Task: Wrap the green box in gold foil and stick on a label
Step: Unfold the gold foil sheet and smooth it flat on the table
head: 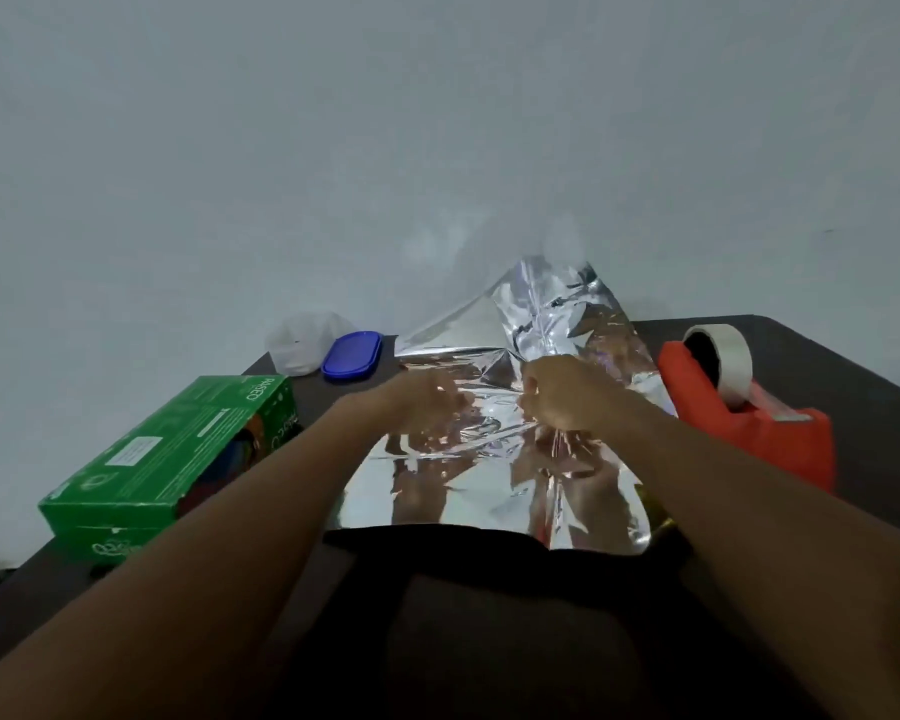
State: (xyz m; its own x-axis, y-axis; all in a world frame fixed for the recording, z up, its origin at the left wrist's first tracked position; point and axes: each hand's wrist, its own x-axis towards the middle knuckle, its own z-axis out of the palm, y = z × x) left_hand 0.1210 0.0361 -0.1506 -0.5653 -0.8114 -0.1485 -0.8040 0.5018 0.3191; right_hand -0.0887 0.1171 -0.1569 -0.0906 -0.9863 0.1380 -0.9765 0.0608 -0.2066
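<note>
A crinkled foil sheet (468,491) lies shiny silver side up across the middle of the dark table, its far end standing up against the wall; a gold edge shows at its near right corner. My right hand (562,397) grips a bunched fold of the foil near the sheet's middle. My left hand (427,402), blurred, is over the foil just to the left, its fingers loosely spread. The green box (172,454) lies on its side at the table's left edge, apart from both hands.
An orange tape dispenser (749,433) with a roll of clear tape (723,361) stands right of the foil. A blue-lidded container (352,356) and a translucent plastic bag (302,345) sit at the back left by the wall. The dark table (853,376) ends at left and right.
</note>
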